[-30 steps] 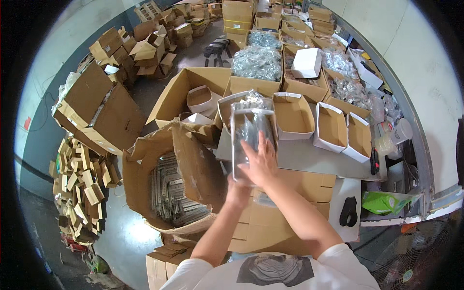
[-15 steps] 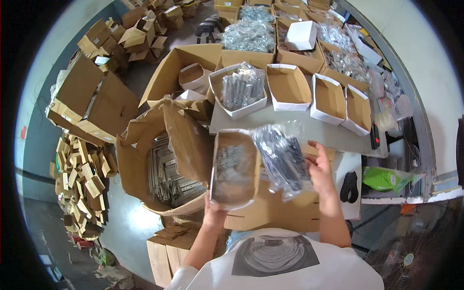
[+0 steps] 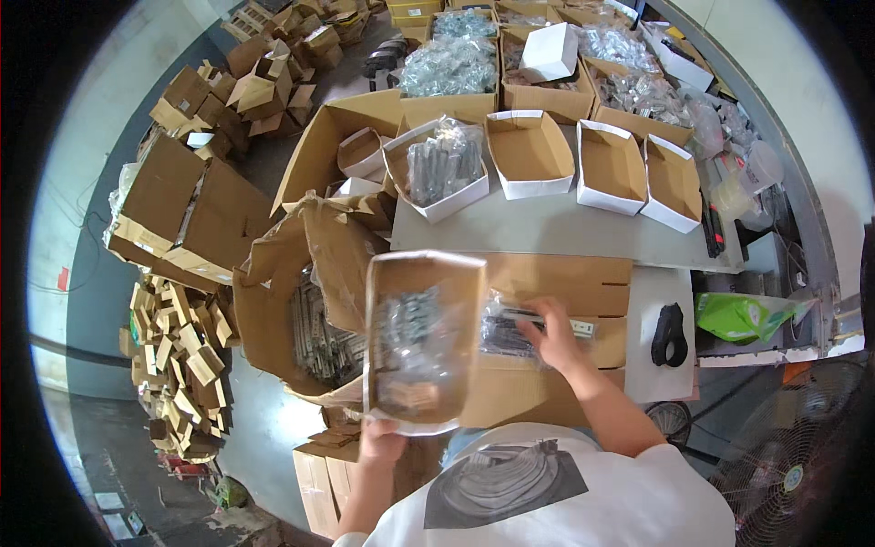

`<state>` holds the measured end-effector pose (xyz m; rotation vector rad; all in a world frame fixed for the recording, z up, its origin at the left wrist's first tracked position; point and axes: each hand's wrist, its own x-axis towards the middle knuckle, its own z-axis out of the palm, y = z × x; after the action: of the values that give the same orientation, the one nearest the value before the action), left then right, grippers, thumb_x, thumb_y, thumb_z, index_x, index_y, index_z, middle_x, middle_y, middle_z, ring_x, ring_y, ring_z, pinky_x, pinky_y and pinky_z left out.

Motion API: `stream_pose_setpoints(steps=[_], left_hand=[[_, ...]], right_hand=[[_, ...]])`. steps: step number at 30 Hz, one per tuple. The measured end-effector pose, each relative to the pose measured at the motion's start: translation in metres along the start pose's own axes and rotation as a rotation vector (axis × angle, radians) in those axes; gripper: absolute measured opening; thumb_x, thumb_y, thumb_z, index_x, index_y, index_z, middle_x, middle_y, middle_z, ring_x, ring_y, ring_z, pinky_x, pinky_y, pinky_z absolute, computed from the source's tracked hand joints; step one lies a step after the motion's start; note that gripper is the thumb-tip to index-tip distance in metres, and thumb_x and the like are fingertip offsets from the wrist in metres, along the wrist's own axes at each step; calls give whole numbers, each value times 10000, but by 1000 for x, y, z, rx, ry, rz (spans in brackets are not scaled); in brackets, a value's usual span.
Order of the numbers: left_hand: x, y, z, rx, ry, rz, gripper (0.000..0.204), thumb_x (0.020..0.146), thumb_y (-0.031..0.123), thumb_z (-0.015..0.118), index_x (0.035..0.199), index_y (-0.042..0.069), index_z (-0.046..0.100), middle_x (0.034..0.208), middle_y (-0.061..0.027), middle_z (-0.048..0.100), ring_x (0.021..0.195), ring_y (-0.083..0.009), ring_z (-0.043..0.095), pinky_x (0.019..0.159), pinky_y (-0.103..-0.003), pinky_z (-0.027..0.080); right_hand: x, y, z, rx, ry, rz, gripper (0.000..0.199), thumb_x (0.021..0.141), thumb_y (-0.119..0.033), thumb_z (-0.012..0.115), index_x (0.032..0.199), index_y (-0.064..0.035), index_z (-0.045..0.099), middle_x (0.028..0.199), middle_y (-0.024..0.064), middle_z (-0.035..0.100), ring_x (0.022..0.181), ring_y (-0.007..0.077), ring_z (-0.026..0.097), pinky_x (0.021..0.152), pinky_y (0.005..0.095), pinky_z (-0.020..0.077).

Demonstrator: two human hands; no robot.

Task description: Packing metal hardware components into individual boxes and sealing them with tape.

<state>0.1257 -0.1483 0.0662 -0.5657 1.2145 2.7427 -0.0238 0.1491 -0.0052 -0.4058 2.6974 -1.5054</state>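
My left hand (image 3: pixel 381 441) grips the near edge of a shallow white-edged cardboard tray (image 3: pixel 474 351), tilted up and blurred by motion. Clear bags of small metal hardware (image 3: pixel 410 319) lie inside it. To the right, a clear plastic bag of dark and metal strips (image 3: pixel 504 334) rests on an opened brown carton (image 3: pixel 556 278). My right hand (image 3: pixel 552 334) is closed over this bag's right part, its fingertips partly hidden.
Left of the tray, a large torn carton (image 3: pixel 264 292) holds metal rails (image 3: pixel 319 328). White-sided trays (image 3: pixel 530 153) line the grey table behind, one with a bagged bundle (image 3: pixel 444 162). A black strap-like loop (image 3: pixel 670 335) and a green bag (image 3: pixel 743 316) are at right.
My right hand has lowered the bag of strips onto the brown carton, turning it sideways. The tray has shifted left and toward me in my left hand.
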Motion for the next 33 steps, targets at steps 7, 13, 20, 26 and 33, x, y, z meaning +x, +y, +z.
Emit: stream_pose_setpoints(steps=[7, 13, 20, 26, 33], left_hand=[[44, -109, 79, -155, -262, -340, 959, 657, 122, 716, 1411, 81, 125, 1359, -95, 311, 1220, -247, 391, 997, -405, 375], [81, -125, 71, 1473, -1009, -12, 915, 764, 353, 692, 1458, 171, 125, 1485, -166, 129, 1343, -367, 207, 1058, -520, 260], [76, -128, 41, 2352, -1290, 232, 838, 714, 246, 692, 1419, 334, 246, 1519, -66, 53, 1344, -499, -4, 970, -705, 258], [81, -113, 64, 2262, -1347, 42, 884, 627, 252, 744, 1396, 268, 309, 1505, -92, 117, 1344, -478, 93, 986, -632, 322], [119, -77, 80, 1770, -1510, -158, 912, 477, 193, 757, 1320, 125, 415, 1421, -105, 309, 1327, -357, 236, 1073, -409, 314]], right_hand=[[-94, -59, -33, 1196, -216, 644, 687, 830, -165, 594, 1406, -170, 220, 1279, 88, 430, 1126, 241, 500, 902, 389, 475], [-127, -10, -90, 1164, 368, 482, 817, 695, 72, 544, 1388, -115, 153, 1250, 100, 425, 1138, 270, 485, 962, 407, 426], [-153, 49, -74, 317, 622, 343, 831, 656, 50, 675, 1340, -85, 221, 1194, 102, 408, 1107, 213, 442, 949, 359, 395], [-150, 44, -48, -26, 577, 209, 787, 617, -9, 762, 1262, -76, 316, 1228, 156, 417, 1136, 277, 457, 952, 385, 387], [-147, 15, -51, -346, 661, -73, 734, 654, -33, 758, 1251, -24, 331, 1173, 121, 429, 1110, 242, 449, 951, 359, 365]])
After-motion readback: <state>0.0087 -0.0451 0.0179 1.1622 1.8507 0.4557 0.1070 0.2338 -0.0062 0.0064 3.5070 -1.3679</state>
